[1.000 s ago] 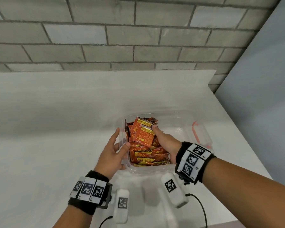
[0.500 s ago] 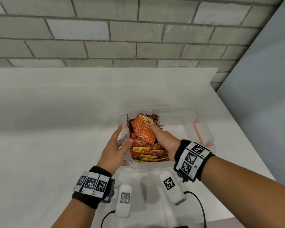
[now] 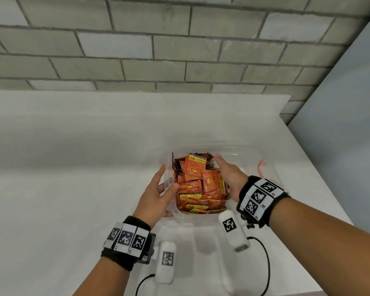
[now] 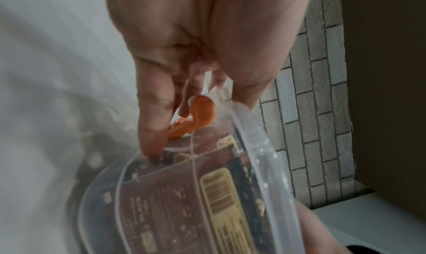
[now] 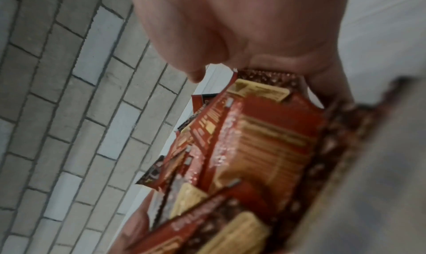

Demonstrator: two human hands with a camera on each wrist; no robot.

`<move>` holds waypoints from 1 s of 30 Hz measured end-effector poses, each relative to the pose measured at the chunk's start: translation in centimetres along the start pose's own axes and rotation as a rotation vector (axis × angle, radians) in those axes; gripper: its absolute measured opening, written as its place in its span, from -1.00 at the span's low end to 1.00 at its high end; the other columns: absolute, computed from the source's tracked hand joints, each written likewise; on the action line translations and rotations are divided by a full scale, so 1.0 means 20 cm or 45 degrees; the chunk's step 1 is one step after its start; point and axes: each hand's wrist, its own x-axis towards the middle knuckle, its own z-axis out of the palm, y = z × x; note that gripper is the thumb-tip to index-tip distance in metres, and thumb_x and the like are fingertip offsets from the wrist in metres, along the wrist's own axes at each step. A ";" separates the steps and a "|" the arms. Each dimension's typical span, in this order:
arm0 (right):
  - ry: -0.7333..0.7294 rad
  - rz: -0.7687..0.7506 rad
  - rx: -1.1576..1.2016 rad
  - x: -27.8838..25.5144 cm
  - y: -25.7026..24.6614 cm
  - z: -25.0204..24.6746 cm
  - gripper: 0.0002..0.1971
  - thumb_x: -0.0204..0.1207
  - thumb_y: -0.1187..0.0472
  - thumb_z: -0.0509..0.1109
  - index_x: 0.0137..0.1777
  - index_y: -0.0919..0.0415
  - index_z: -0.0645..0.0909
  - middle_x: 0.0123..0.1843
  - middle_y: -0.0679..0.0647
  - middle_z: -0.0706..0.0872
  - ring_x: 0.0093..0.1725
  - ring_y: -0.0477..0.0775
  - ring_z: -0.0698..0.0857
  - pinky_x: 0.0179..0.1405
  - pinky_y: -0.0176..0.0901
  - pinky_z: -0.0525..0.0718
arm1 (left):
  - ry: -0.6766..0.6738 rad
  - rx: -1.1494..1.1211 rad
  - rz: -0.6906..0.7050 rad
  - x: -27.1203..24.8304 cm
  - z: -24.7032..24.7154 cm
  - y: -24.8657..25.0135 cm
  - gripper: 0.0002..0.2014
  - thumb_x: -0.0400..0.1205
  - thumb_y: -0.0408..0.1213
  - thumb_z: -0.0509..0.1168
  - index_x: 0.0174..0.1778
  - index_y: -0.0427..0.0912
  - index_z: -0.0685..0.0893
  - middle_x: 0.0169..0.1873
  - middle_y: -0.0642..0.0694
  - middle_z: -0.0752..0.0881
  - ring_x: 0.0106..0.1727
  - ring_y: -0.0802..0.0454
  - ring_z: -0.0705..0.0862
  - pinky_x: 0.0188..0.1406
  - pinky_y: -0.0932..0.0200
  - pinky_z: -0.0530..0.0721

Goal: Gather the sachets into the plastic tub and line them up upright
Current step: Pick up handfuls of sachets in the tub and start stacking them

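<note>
A clear plastic tub [image 3: 246, 162] stands on the white table, with an orange latch [image 3: 261, 165] on its right end. Several orange-red sachets [image 3: 198, 182] fill its left half, some upright at the back and some lying flat at the front. My left hand [image 3: 160, 189] grips the tub's left wall, thumb inside the rim and fingers outside. In the left wrist view the tub rim [image 4: 260, 148] and another orange latch [image 4: 202, 110] show by my fingers. My right hand [image 3: 224, 169] is inside the tub, with straight fingers against the right side of the sachets [image 5: 253, 139].
A grey brick wall [image 3: 158, 50] runs behind the table. A plain grey wall [image 3: 340, 124] stands close on the right, past the table's right edge [image 3: 320, 174]. White wrist camera units [image 3: 166, 263] with black cables hang in front of the tub.
My right hand has let go of the sachet it pinched and moved to the right side of the stack. That sachet now stands among the others. The left hand stays on the tub.
</note>
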 end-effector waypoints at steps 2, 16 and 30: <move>-0.022 -0.003 0.011 0.03 0.00 0.03 -0.37 0.59 -0.36 0.04 0.14 0.21 0.57 -0.10 0.20 0.75 -0.11 0.20 0.73 -0.19 -0.03 0.65 | -0.005 -0.013 -0.005 0.00 0.00 0.00 -0.28 0.60 -0.02 0.31 0.61 0.36 0.07 0.23 0.04 0.71 0.07 0.01 0.77 -0.10 -0.18 0.79; -0.110 -0.046 -0.076 -0.02 -0.06 0.15 -0.43 0.63 -0.31 0.03 0.12 0.19 0.57 -0.10 0.16 0.72 -0.08 0.14 0.70 0.06 0.00 0.66 | -0.004 -0.036 0.005 0.01 0.00 -0.01 -0.29 0.61 -0.05 0.32 0.61 0.34 0.09 0.19 0.04 0.74 0.05 0.04 0.78 -0.16 -0.12 0.80; -0.063 -0.399 -0.200 -0.07 0.07 -0.04 -0.58 0.43 0.48 0.47 0.26 0.20 0.52 -0.02 0.14 0.70 -0.02 0.10 0.71 0.01 -0.10 0.67 | -0.025 -0.082 -0.013 0.01 -0.01 -0.01 -0.30 0.62 -0.08 0.33 0.60 0.37 0.11 0.21 0.06 0.72 0.05 0.04 0.78 -0.16 -0.11 0.80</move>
